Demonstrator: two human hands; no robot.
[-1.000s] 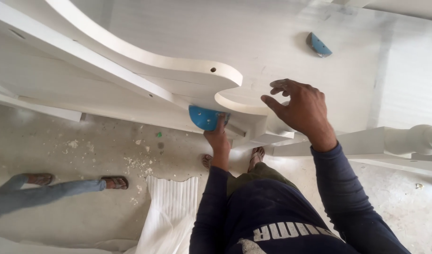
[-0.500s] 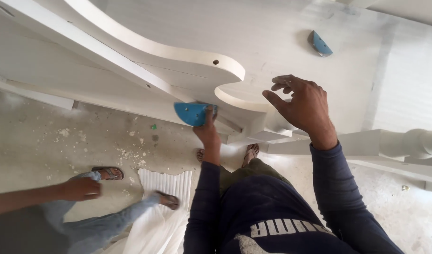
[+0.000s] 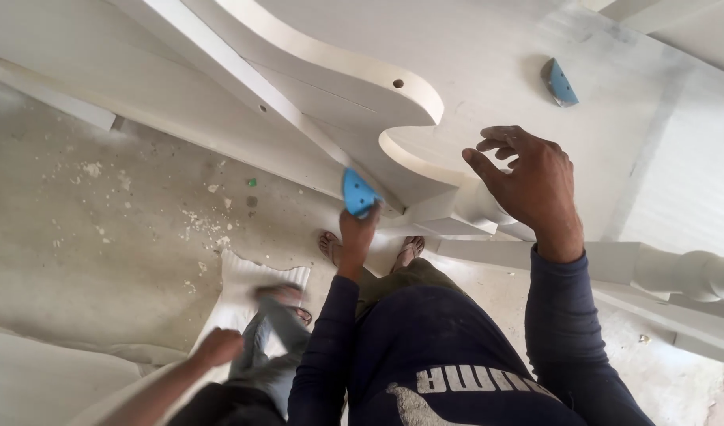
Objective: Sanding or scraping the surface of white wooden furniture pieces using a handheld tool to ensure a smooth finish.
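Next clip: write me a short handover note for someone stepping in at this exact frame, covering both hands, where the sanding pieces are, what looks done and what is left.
Left hand: holds a blue triangular sanding pad against the lower edge of the white-painted curved wooden furniture frame.
Right hand: open, fingers curled, hovering over the frame near its turned white post; holding nothing.
A second blue sanding pad lies loose on the flat white panel.
Done: cannot tell how much is sanded; white dust and chips lie on the concrete floor.
Left: cannot judge from this view.
Another person's hand is at lower left.
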